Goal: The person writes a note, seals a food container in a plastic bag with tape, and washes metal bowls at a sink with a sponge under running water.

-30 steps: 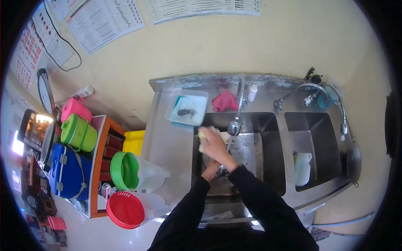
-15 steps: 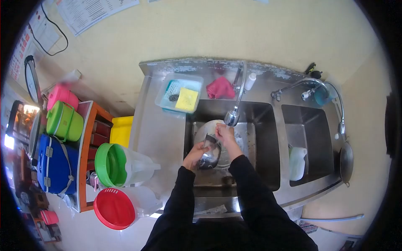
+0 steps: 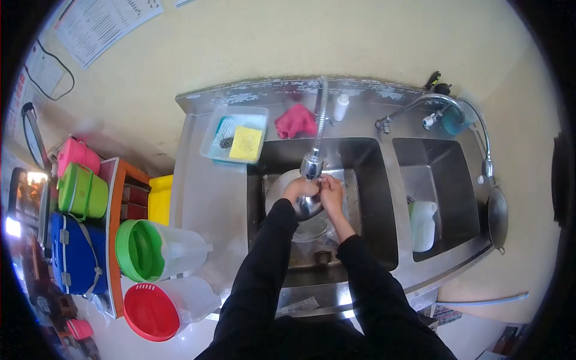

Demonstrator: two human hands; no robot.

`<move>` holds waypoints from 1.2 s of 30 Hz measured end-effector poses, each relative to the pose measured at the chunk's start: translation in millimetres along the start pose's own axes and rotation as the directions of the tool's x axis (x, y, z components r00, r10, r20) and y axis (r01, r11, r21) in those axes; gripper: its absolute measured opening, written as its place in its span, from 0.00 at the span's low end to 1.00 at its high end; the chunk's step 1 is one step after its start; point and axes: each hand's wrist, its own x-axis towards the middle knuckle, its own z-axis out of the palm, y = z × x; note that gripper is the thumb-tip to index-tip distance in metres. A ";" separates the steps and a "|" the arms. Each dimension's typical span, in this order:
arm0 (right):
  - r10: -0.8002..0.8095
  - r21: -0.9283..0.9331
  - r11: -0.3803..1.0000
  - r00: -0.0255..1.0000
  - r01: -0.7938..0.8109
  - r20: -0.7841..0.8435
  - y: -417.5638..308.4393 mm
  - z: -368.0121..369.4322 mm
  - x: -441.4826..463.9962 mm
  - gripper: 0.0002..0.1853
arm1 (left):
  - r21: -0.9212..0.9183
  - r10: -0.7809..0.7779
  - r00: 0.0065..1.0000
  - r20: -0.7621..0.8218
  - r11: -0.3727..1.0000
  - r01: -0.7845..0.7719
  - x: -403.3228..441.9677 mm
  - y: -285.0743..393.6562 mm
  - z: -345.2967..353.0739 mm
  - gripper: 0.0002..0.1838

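Observation:
A shiny metal bowl (image 3: 308, 209) is held tilted in the left basin, just under the spray faucet head (image 3: 311, 164). My left hand (image 3: 300, 191) is closed on its upper left side, partly under the faucet head. My right hand (image 3: 332, 195) has its fingers curled at the bowl's right edge, close to my left fingers; the fingertips are partly hidden. Below the bowl, a clear round dish (image 3: 311, 230) lies in the sink. A pale round plate or lid (image 3: 274, 191) shows behind my left hand.
A plastic tub (image 3: 211, 143) with a yellow sponge (image 3: 245, 143) stands on the left counter. Behind the basin are a pink cloth (image 3: 296, 122) and a white bottle (image 3: 341, 108). The right basin (image 3: 441, 180) holds a whitish jug (image 3: 422, 227). Green-rimmed (image 3: 140, 251) and red-rimmed containers (image 3: 152, 312) stand left.
The bowl has moved under the faucet head. My left hand has shifted up and right with it, and my right hand has come from the faucet head to the bowl's right side.

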 end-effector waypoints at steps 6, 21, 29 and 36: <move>0.007 -0.116 0.993 1.000 -0.008 -0.010 7.6 -30.1 -14.2 0.13 | 0.160 -0.024 0.974 0.224 0.987 -0.012 -0.4 34.6 -6.0 0.26; 0.588 0.436 0.441 0.620 -0.784 0.520 -10.3 -38.5 -36.0 0.31 | 0.262 0.164 0.977 -0.139 0.957 -0.124 -86.2 27.5 21.9 0.11; 0.406 0.450 0.649 0.780 -0.613 0.477 -3.1 29.3 -64.1 0.34 | -0.118 0.042 0.995 -0.095 0.992 -0.053 -173.2 6.3 32.0 0.24; -0.440 -0.178 0.856 0.865 0.485 0.241 -63.1 -16.3 -94.3 0.40 | -0.862 -0.215 0.866 -0.452 -0.144 -0.486 -123.6 18.7 33.4 0.15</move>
